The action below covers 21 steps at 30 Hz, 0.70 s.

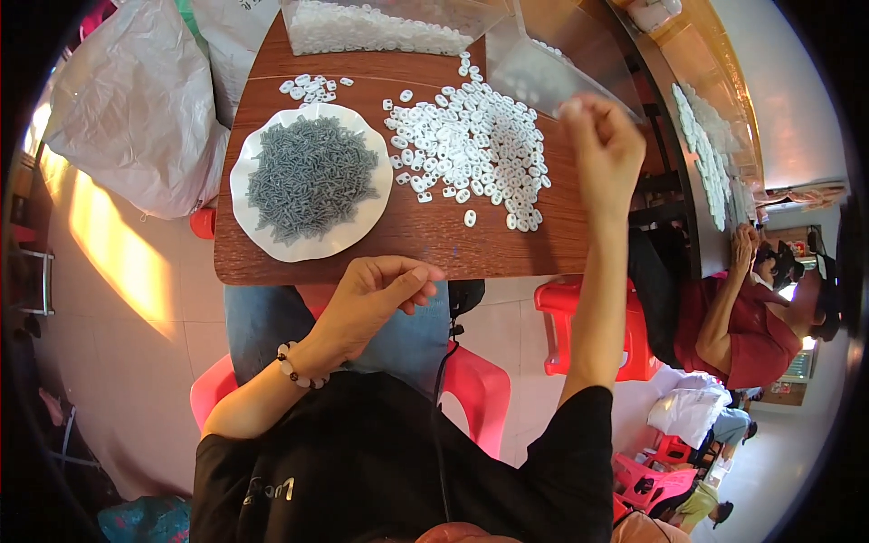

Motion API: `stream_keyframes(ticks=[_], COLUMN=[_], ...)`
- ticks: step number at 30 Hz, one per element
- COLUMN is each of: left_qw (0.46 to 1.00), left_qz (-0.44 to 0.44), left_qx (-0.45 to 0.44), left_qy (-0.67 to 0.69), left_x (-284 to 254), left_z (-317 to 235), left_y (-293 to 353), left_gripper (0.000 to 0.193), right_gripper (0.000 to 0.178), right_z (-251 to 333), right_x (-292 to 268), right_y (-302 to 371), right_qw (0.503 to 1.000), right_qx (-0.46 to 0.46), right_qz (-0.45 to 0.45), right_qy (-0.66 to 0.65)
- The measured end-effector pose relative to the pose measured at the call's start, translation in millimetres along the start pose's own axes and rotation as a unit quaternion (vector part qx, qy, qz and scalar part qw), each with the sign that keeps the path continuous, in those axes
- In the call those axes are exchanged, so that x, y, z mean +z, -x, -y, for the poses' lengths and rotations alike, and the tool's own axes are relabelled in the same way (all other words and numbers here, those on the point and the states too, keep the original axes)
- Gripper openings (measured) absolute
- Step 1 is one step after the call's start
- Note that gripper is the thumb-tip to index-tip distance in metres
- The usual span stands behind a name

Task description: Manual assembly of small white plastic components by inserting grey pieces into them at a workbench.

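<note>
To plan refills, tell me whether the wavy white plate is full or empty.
Full: grey pieces are heaped on the white plate, leaving mainly its wavy edge bare.

Workshop-like room: co-worker [763, 351] at long dark table [695, 204], heaped white pieces [453, 145], bulging sack [136, 109].

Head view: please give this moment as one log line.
left hand: near table edge; right hand: by clear bin; grey pieces: on white plate; white pieces: loose on table
</note>
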<state>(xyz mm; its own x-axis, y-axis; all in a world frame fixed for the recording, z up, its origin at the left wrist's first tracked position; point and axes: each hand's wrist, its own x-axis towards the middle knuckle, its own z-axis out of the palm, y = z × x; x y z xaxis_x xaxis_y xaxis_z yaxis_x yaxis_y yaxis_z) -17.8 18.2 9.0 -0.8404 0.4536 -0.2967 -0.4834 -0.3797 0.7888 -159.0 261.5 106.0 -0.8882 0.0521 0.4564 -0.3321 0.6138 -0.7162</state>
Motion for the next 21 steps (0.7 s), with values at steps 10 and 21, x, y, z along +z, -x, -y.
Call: stream_keyframes(ticks=[10, 21], left_qw=[0.999, 0.999], left_qz=[0.028, -0.004], left_qx=[-0.018, -0.041], left_qy=[0.003, -0.017], left_x=[-7.3, -2.4], left_z=[-1.4, 5.7], left_y=[-3.6, -11.3], left_gripper=[0.020, 0.021], right_gripper=[0.018, 0.015], right_z=[-29.9, -29.7], right_x=[12.5, 56.6], right_y=[-22.1, 88.2], right_qw=[0.996, 0.966], right_qx=[0.013, -0.077], right_qz=[0.085, 0.178], right_qy=[0.009, 0.171])
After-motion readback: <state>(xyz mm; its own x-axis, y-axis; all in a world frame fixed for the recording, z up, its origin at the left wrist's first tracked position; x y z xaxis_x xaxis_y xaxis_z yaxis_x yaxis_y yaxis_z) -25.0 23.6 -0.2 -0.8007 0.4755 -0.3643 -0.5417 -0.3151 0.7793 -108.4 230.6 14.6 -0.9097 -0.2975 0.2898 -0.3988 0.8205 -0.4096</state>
